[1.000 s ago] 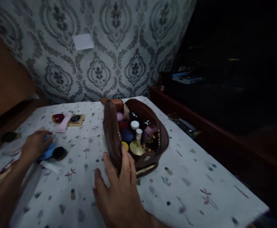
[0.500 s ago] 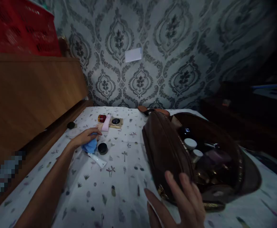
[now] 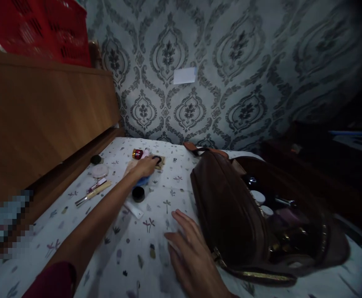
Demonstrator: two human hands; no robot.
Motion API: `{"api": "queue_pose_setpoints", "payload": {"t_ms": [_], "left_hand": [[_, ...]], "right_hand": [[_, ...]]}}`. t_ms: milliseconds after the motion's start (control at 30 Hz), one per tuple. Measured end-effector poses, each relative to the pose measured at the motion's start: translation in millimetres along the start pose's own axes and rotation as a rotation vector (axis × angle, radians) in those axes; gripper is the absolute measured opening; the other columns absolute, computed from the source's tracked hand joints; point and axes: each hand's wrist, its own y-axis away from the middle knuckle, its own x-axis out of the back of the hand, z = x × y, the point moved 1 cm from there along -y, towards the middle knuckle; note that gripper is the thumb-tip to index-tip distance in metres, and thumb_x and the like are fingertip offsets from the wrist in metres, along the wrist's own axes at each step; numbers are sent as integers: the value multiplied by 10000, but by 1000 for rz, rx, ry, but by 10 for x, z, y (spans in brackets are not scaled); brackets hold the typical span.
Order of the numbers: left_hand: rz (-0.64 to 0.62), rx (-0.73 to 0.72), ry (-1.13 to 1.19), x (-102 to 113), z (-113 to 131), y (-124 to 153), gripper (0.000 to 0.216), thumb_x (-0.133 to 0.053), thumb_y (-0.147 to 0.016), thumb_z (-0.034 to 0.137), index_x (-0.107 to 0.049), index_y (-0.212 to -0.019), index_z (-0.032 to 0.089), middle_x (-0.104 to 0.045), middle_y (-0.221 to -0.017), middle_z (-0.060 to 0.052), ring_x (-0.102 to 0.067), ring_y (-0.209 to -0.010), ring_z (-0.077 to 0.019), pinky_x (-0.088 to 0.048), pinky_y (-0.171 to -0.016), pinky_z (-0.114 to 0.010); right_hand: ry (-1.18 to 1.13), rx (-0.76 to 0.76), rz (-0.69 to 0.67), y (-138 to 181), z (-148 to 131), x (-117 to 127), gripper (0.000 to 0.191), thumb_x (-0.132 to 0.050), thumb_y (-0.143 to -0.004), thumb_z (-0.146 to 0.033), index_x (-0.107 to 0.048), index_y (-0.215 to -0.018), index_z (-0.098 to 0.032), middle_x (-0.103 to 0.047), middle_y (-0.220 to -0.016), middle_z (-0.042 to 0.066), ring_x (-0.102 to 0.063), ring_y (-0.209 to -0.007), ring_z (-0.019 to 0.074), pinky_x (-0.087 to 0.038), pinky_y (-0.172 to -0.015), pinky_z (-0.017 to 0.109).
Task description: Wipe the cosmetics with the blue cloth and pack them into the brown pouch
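My left hand (image 3: 145, 166) reaches across the bed-like surface, its fingertips closed on a square gold compact (image 3: 161, 162) with a dark round centre. Under its palm lies a crumpled blue cloth (image 3: 142, 181). A pink tube (image 3: 146, 152) is partly hidden behind the fingers, beside a small red jar with a gold lid (image 3: 137, 154). Nearer me are a round black-lidded jar (image 3: 138, 194) and a white tube (image 3: 135, 210), partly behind my forearm. My right hand (image 3: 190, 252) is open, fingers apart and holding nothing, just left of the brown bag (image 3: 227, 207).
The unzipped bag holds white-capped jars (image 3: 257, 197) and other dim items. At left lie a slim gold-and-silver tube (image 3: 93, 193), a pale round case (image 3: 100, 171) and a dark round lid (image 3: 96, 159). A wooden cabinet (image 3: 50, 116) carries a red basket (image 3: 65, 37). Patterned wall behind.
My left hand has moved right and away from me, from the blue cloth to the compact, uncovering the items at left. My right hand has shifted left, off the bag's front.
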Motion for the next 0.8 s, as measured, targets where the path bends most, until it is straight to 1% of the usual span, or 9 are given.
{"api": "queue_pose_setpoints", "payload": {"t_ms": [33, 100, 200, 300, 433, 533, 667, 733, 800], "left_hand": [[-5, -20, 21, -32, 16, 27, 340, -597, -946, 346, -588, -1249, 191, -570, -1336, -107, -583, -1168, -254, -490, -995, -498], [-11, -61, 71, -62, 43, 117, 294, -590, -936, 240, -620, -1229, 227, -577, -1363, -86, -571, -1205, -248, -468, -1035, -453], [-13, -111, 160, -17, 63, 260, 459, -499, -847, 21, -666, -1206, 253, -654, -1305, -18, -598, -1189, -218, -469, -1023, -332], [5, -104, 221, 138, -27, 369, 570, -406, -771, -23, -653, -1236, 198, -710, -1201, -19, -658, -1069, -185, -514, -924, -280], [63, 55, 170, 461, -447, 544, 531, -358, -795, 57, -609, -1257, 136, -703, -1172, -68, -662, -1015, -167, -521, -858, -254], [43, 255, 36, 693, -894, 778, 404, -440, -819, 180, -667, -1153, 155, -718, -1097, -83, -651, -1014, -220, -507, -864, -295], [-130, 498, -123, 835, -1368, 1190, 195, -642, -722, 343, -722, -797, 182, -730, -883, -99, -666, -923, -284, -492, -801, -329], [-227, 536, -140, 822, -1490, 1368, 222, -704, -669, 412, -709, -726, 198, -723, -805, -74, -667, -848, -268, -484, -756, -307], [-295, 523, -128, 777, -1540, 1490, 243, -709, -665, 440, -705, -736, 208, -720, -787, -46, -656, -793, -237, -472, -714, -278]], "right_hand": [[-19, -21, -4, 24, 30, -17, 228, -496, -868, -70, -632, -1009, -188, -565, -1340, 184, -513, -1317, 291, -569, -960, 471], [-49, -63, -36, 78, 99, -53, 222, -497, -873, -91, -640, -1005, -198, -571, -1334, 172, -537, -1295, 286, -577, -950, 457], [-97, -137, -109, 126, 182, -107, 205, -499, -881, -133, -664, -975, -211, -593, -1308, 156, -591, -1235, 278, -587, -932, 435], [-144, -213, -164, 127, 217, -130, 204, -496, -894, -164, -683, -963, -209, -611, -1284, 157, -621, -1197, 275, -586, -929, 425], [-196, -268, -184, 120, 236, -124, 205, -496, -904, -189, -694, -954, -202, -632, -1254, 156, -645, -1158, 270, -580, -932, 417], [-217, -299, -190, 126, 253, -128, 197, -508, -906, -215, -699, -952, -203, -640, -1238, 153, -650, -1144, 273, -578, -930, 419], [-230, -325, -199, 134, 260, -138, 193, -512, -910, -238, -700, -939, -203, -644, -1221, 153, -652, -1129, 274, -575, -928, 428], [-236, -324, -210, 139, 255, -137, 195, -508, -911, -235, -699, -937, -200, -644, -1215, 153, -645, -1134, 274, -573, -931, 436], [-236, -324, -221, 141, 248, -132, 198, -502, -913, -231, -695, -933, -195, -641, -1213, 157, -636, -1143, 279, -569, -934, 452]]}}
